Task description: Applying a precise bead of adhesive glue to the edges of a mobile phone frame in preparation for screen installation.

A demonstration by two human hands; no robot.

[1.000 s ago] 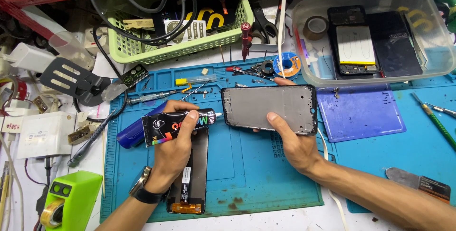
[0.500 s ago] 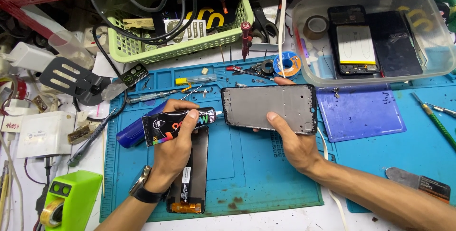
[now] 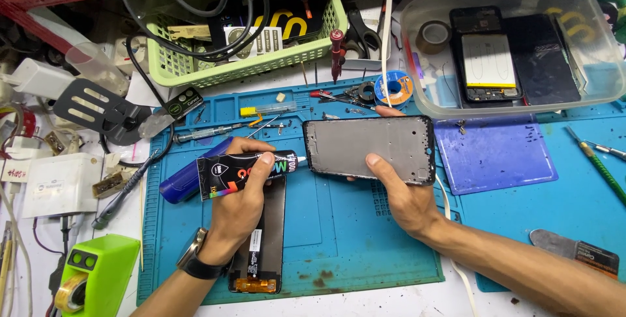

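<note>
Near the middle of the frame the left hand (image 3: 241,203) has its fingers curled tight around a black glue tube (image 3: 251,170) with a multicoloured label, its white nozzle pointing right to the edge of a grey phone frame (image 3: 370,149), while a blue cylinder (image 3: 189,179) lies just left of the tube. The right hand (image 3: 401,196) pinches the frame at its lower edge, thumb on top and fingers underneath, holding it above the blue work mat (image 3: 339,239). Below the left hand a black display panel (image 3: 264,245) lies on the mat, and in the upper right a clear plastic tub (image 3: 587,10) holds an opened phone with a white rectangular label.
</note>
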